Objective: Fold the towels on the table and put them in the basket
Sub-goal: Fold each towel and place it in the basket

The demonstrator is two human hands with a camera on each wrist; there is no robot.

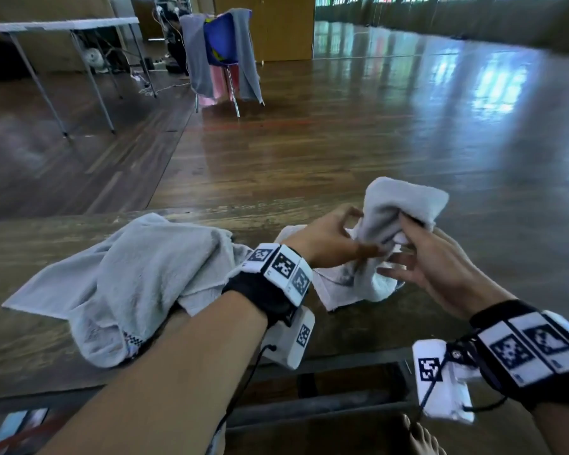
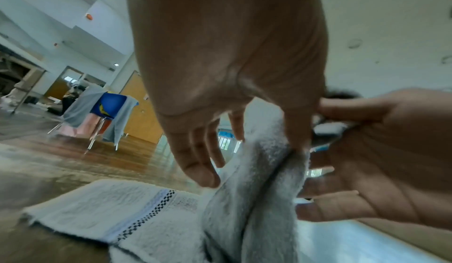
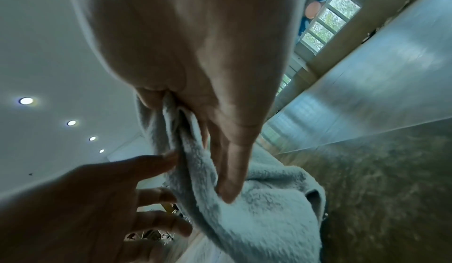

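Note:
A white towel [image 1: 404,205] is lifted off the wooden table [image 1: 46,356] at right centre, with its lower part still lying on the top. My left hand [image 1: 365,247] pinches a fold of it from the left, thumb against fingers. My right hand [image 1: 408,251] pinches it from the right with thumb and forefinger, the other fingers spread. Seen from the left wrist, the left hand [image 2: 252,163] closes on the towel [image 2: 257,209]. In the right wrist view, the right hand [image 3: 190,147] nips the fold of the towel [image 3: 257,219]. A second towel [image 1: 128,274] lies crumpled at the left. No basket is in view.
The table's far edge runs just behind the hands, with open wooden floor beyond. A chair [image 1: 220,54] draped with grey and pink cloths stands at the back. A white folding table [image 1: 63,26] is at the far left. A bare foot [image 1: 424,438] shows below the near edge.

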